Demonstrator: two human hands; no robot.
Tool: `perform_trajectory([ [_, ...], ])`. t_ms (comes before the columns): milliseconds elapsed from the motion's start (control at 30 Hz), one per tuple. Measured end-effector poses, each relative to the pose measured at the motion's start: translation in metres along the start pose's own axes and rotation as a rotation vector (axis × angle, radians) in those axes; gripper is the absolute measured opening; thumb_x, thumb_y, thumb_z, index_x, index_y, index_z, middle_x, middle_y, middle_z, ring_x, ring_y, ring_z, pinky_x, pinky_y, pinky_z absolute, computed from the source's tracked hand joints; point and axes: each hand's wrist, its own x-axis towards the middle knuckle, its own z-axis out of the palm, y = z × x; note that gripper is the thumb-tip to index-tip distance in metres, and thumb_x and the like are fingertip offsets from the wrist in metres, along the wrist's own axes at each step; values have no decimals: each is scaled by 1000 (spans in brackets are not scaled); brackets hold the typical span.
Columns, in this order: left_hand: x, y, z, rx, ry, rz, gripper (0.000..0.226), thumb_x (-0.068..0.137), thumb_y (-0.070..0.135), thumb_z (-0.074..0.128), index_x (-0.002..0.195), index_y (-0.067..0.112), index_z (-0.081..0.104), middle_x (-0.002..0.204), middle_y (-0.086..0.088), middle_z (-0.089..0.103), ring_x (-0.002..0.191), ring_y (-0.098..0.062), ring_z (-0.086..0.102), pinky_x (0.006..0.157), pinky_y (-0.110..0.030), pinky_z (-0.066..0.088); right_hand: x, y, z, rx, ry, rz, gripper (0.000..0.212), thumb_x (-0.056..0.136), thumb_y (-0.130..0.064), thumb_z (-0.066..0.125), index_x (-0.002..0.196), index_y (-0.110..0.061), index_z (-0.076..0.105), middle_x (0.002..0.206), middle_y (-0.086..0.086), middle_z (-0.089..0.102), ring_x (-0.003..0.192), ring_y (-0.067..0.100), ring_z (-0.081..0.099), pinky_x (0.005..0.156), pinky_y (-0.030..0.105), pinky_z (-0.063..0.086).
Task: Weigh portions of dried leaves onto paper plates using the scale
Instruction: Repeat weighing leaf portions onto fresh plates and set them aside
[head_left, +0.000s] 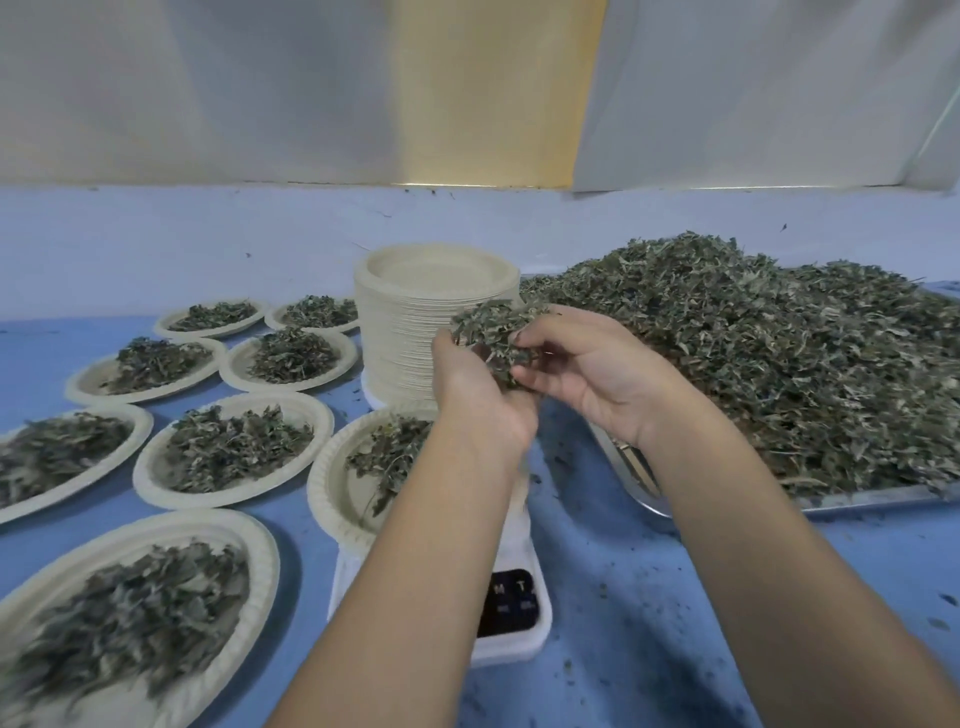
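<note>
Two forearms (415, 571) rise from 6 o'clock. The left hand (478, 387) cups and the right hand (589, 374) pinches a clump of dried leaves (493, 330) above the paper plate (332, 483) on the scale (519, 639). The leaf heap (779, 364) lies at 3 o'clock.

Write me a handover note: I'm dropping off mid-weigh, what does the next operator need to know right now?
Left hand and right hand: shared grip on one clump of leaves, above the plate on the scale.
Supply: heap on the tray, right; stack of empty plates behind the scale.
Done: seven filled plates, left.
Left: finish this portion; readout hidden by the arm.
</note>
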Motion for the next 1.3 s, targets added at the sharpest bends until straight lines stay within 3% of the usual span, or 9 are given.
perform_trajectory([
  [100, -7, 16, -7, -16, 13, 41, 38, 100, 34, 27, 96, 13, 58, 74, -5, 60, 51, -16, 58, 36, -12, 39, 1, 2, 20, -113, -58, 17, 49, 83, 10, 55, 42, -15, 64, 54, -1, 59, 51, 6, 58, 52, 19, 54],
  [233, -10, 39, -20, 15, 81, 117, 42, 100, 41, 27, 110, 15, 58, 95, -8, 66, 68, -19, 59, 40, -14, 40, 6, 9, 41, -197, -61, 9, 43, 83, 10, 55, 49, -15, 64, 51, -8, 61, 50, 4, 58, 54, 20, 56],
  [367, -13, 55, -31, 64, 95, 142, 40, 100, 39, 30, 84, 13, 55, 77, -7, 60, 61, -20, 56, 43, -17, 43, 10, 20, 56, -255, -81, 13, 28, 83, 7, 55, 66, -12, 66, 59, -4, 63, 53, 5, 59, 55, 19, 55],
  [467, -14, 59, -38, 70, 111, 136, 37, 102, 30, 30, 80, 12, 55, 79, -9, 57, 64, -21, 55, 41, -15, 44, 11, 28, 63, -326, -100, 26, 16, 83, 5, 56, 81, -9, 65, 72, 2, 60, 56, 8, 57, 55, 17, 53],
  [633, -14, 61, -41, 107, 108, 139, 34, 100, 14, 32, 74, 11, 54, 71, -6, 58, 57, -16, 55, 43, -17, 47, 10, 30, 63, -361, -100, 26, 21, 84, 4, 57, 74, -12, 66, 72, 1, 63, 58, 10, 58, 61, 19, 57],
  [900, -16, 59, -36, 241, 104, 248, 24, 100, 11, 36, 99, 14, 59, 79, -3, 63, 54, -16, 56, 39, -15, 42, 7, 29, 60, -285, -83, -6, 18, 84, 5, 56, 78, -10, 64, 68, 1, 57, 57, 6, 55, 56, 18, 53],
  [1133, -18, 62, -35, 336, 77, 229, 30, 96, 39, 45, 81, 16, 57, 74, -5, 61, 53, -18, 58, 41, -15, 40, 4, 31, 62, -350, -74, -67, 23, 83, 3, 63, 82, -19, 69, 67, -3, 68, 50, 6, 61, 56, 14, 52],
  [1233, -16, 59, -35, 404, 107, 254, 17, 94, 29, 54, 97, 12, 57, 90, -11, 61, 72, -26, 59, 42, -17, 41, 2, 32, 65, -380, -80, -102, 24, 84, 6, 61, 86, -17, 68, 71, 4, 65, 55, 8, 61, 60, 16, 55],
  [1300, -14, 57, -38, 410, 128, 303, 14, 93, 16, 56, 106, 10, 54, 91, -13, 61, 70, -26, 58, 38, -17, 40, 2, 33, 65, -405, -86, -114, 24, 84, 7, 60, 88, -15, 67, 74, 8, 65, 61, 11, 61, 64, 17, 56],
])
